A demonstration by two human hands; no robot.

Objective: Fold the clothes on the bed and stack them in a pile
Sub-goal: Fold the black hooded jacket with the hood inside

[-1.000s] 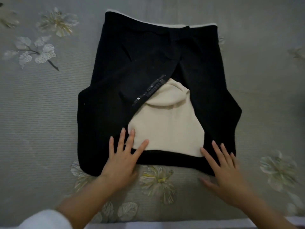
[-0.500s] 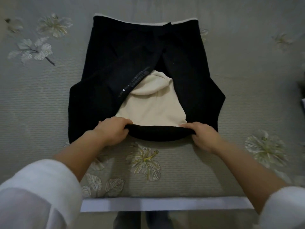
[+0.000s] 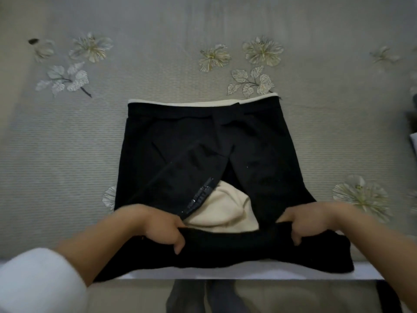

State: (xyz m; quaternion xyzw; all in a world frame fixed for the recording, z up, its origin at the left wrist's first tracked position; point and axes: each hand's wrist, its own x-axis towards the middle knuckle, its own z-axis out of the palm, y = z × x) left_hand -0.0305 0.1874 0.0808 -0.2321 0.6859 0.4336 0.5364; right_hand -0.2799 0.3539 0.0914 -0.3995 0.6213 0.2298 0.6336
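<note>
We are curling our left hand [image 3: 162, 229] at 7 o'clock and right hand [image 3: 309, 222] at 5 o'clock around the near hem of the black garment [image 3: 180, 143]

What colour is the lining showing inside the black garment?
Cream, plain with no pattern. The head view shows the lining between the front panels of the black garment.

Bare bedspread [image 3: 67, 143] is left open beyond and to the left of the black garment [image 3: 191, 154], by which the middle is filled. The near edge is taken up by the left hand [image 3: 162, 229] and right hand [image 3: 309, 222], by which the hem is gripped. Unclear objects [image 3: 413, 143] are seen at the right edge.
</note>
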